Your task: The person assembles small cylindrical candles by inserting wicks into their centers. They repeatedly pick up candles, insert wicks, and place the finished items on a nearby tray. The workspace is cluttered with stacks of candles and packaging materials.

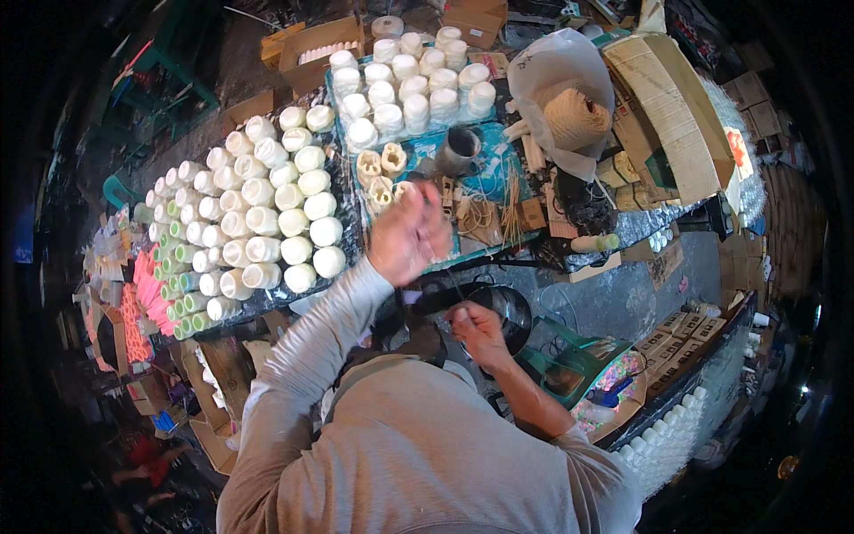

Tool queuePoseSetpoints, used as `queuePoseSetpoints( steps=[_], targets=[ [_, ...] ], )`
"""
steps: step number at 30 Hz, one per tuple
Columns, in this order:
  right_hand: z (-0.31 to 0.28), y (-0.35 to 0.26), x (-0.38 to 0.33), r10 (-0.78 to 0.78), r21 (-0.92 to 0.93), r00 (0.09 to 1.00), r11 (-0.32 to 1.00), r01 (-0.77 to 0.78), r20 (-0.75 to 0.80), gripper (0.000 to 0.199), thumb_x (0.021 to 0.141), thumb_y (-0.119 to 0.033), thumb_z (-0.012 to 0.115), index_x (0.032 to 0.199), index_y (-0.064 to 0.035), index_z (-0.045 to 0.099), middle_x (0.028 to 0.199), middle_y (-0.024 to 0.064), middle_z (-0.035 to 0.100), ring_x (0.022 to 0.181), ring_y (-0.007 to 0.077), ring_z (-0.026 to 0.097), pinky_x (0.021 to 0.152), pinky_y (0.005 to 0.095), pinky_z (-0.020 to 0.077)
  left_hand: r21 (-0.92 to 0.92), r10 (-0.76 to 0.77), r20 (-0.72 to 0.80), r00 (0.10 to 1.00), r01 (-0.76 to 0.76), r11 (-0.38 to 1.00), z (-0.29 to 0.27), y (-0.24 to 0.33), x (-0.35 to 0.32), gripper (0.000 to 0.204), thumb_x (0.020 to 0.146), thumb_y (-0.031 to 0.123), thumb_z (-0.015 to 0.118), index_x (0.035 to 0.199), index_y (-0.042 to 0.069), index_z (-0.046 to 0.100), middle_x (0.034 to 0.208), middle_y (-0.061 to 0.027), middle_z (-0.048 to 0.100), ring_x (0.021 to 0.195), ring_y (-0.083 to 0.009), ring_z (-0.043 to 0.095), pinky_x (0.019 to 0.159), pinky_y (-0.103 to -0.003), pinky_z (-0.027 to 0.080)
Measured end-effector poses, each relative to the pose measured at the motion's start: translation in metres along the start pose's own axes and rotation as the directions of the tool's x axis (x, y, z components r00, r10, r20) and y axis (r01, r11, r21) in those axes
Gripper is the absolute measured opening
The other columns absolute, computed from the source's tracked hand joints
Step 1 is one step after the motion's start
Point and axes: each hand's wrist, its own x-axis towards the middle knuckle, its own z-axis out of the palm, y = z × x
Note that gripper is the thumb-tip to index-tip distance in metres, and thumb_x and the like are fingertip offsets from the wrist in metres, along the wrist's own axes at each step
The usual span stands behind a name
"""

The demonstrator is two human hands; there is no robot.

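Note:
My left hand [409, 238] is raised at the near edge of the work table, smeared by motion, so its grip does not show. Just beyond it stand a few cream hollow cylinders [381, 192] with open, uneven tops. My right hand [479, 332] is lower and closer to my body, its fingers pinched together. A thin dark strand seems to run up from those fingertips, too fine to name. Past the left hand, a dark grey cup [457, 151] stands on the blue tabletop [425, 145]. Light brown strings [513, 200] lie to the right of the cup.
Rows of white wrapped cylinders [261, 222] cover the left table; more [415, 111] stand at the back. A clear bag holds a cone of brown twine [576, 120]. Cardboard boxes [663, 116] are at the right. Below them is a green plastic chair [569, 374].

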Motion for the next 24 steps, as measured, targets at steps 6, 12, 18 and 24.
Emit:
queuePoseSetpoints(
  steps=[6,12,18,24],
  targets=[
    [-0.1,-0.048,0.029,-0.188,-0.358,0.912,0.933,0.049,-0.365,0.022,0.103,-0.02,0.063,0.104,-0.0009,0.074,0.093,0.0134,0.074,0.085,0.0169,0.069,0.079,0.0343,0.0544,0.065,0.289,0.065,0.955,-0.293,0.954,0.001,0.119,0.095,0.036,0.115,0.04,0.038,0.104,0.01,0.053,0.069,0.0021,0.032,0.06,-0.0136,0.032,0.057,-0.031,0.033],
    [-0.193,-0.106,0.209,-0.466,-0.668,0.775,0.74,0.078,-0.427,0.034,0.104,-0.032,0.066,0.1,0.0017,0.071,0.075,0.0144,0.063,0.067,0.0237,0.057,0.065,0.0399,0.0461,0.568,0.224,-0.273,0.936,-0.031,0.822,-0.028,0.212,0.145,0.039,0.108,0.034,0.057,0.129,0.001,0.061,0.116,-0.0174,0.064,0.122,-0.0336,0.058,0.107,-0.052,0.049],
    [-0.239,-0.041,0.369,-0.569,-0.838,0.715,0.544,-0.044,-0.407,0.027,0.101,-0.027,0.063,0.104,-0.0035,0.076,0.092,0.0226,0.072,0.089,0.0398,0.071,0.079,0.0502,0.053,0.883,0.074,-0.466,0.882,0.459,0.094,-0.102,0.154,0.051,0.064,0.095,0.027,0.079,0.149,0.004,0.053,0.135,-0.0121,0.068,0.124,-0.0221,0.063,0.106,-0.036,0.053],
    [-0.266,0.012,0.388,-0.469,-0.89,0.784,0.395,-0.227,-0.408,0.025,0.094,-0.026,0.064,0.105,-0.0042,0.072,0.105,0.0219,0.075,0.101,0.0441,0.07,0.086,0.0525,0.0535,0.839,0.175,-0.542,0.822,0.516,0.176,-0.142,0.022,-0.168,0.064,0.097,0.039,0.075,0.144,-0.001,0.058,0.125,-0.0189,0.072,0.115,-0.0279,0.068,0.101,-0.041,0.053]
  ],
)
